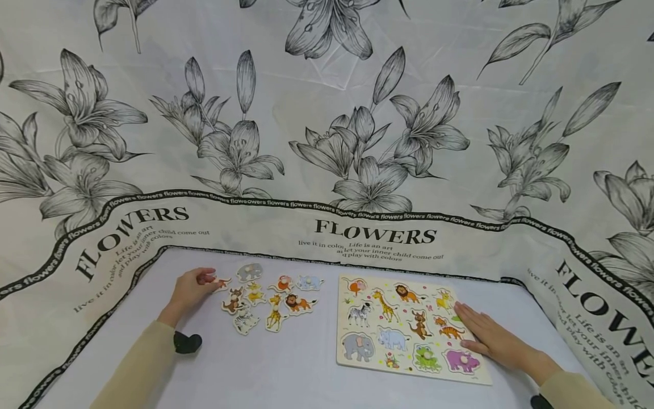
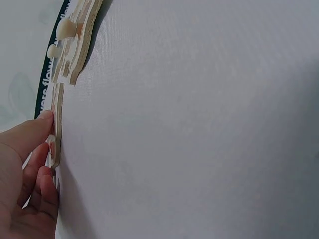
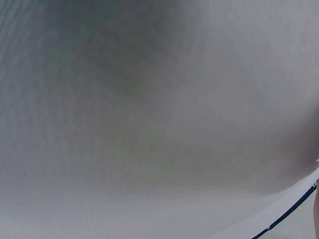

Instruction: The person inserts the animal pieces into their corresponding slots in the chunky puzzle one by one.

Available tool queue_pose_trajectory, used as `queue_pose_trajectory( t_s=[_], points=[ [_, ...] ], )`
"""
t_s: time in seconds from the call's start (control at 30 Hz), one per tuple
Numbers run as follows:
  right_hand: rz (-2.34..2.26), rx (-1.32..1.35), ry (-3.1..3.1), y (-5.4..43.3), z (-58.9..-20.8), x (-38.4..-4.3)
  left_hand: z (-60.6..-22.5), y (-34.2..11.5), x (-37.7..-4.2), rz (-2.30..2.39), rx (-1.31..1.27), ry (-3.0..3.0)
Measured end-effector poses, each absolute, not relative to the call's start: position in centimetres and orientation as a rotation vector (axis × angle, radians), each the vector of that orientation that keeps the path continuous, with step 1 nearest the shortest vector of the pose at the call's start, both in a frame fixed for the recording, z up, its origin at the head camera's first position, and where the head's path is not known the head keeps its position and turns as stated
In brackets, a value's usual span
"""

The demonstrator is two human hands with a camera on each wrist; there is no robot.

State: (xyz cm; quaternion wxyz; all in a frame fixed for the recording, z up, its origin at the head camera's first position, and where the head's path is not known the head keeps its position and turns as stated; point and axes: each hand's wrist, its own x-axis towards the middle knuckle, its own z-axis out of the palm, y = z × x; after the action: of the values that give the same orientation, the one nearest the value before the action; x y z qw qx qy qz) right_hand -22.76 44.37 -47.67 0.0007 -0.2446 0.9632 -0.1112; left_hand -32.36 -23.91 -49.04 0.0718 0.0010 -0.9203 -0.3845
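At the left, my left hand pinches an orange animal puzzle piece by its edge. In the left wrist view the thumb is on one side of this piece, and it stands on edge with its picture mostly hidden. My right hand rests with straight fingers on the right edge of the wooden animal puzzle board. On the board, the green frog and the purple hippo have knobs; the other animals look like printed pictures in their slots.
Beside my left hand lie several loose knobbed pieces, among them an elephant, a zebra, a giraffe, a lion and a rhino. A white cloth covers the table, and a flower-printed curtain stands behind.
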Motion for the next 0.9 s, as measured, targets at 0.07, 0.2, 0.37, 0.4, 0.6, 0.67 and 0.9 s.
queue_pose_trajectory(
  t_s=[0.07, 0.2, 0.37, 0.4, 0.6, 0.67, 0.9],
  points=[
    [-0.353, -0.769, 3.022, 44.36, -47.63, -22.78, -48.98, -23.91, -32.31, -1.157, 0.015, -2.777],
    [-0.352, -0.781, 3.026, 44.50, -47.84, -22.91, -48.74, -23.75, -32.19, -1.167, 0.043, -2.798],
    [-0.344, -0.786, 3.032, 44.67, -48.09, -23.01, -48.98, -23.76, -32.32, -1.171, 0.072, -2.819],
    [-0.344, -0.785, 3.033, 44.68, -48.12, -23.02, -49.06, -23.80, -32.36, -1.171, 0.071, -2.819],
    [-0.338, -0.774, 3.030, 44.76, -48.30, -22.98, -49.47, -23.90, -32.39, -1.163, 0.085, -2.826],
    [-0.340, -0.768, 3.025, 44.76, -48.30, -22.96, -49.52, -23.88, -32.33, -1.154, 0.085, -2.823],
    [-0.354, -0.762, 3.019, 44.72, -48.12, -22.99, -49.18, -23.69, -32.17, -1.129, 0.054, -2.802]
  ],
)
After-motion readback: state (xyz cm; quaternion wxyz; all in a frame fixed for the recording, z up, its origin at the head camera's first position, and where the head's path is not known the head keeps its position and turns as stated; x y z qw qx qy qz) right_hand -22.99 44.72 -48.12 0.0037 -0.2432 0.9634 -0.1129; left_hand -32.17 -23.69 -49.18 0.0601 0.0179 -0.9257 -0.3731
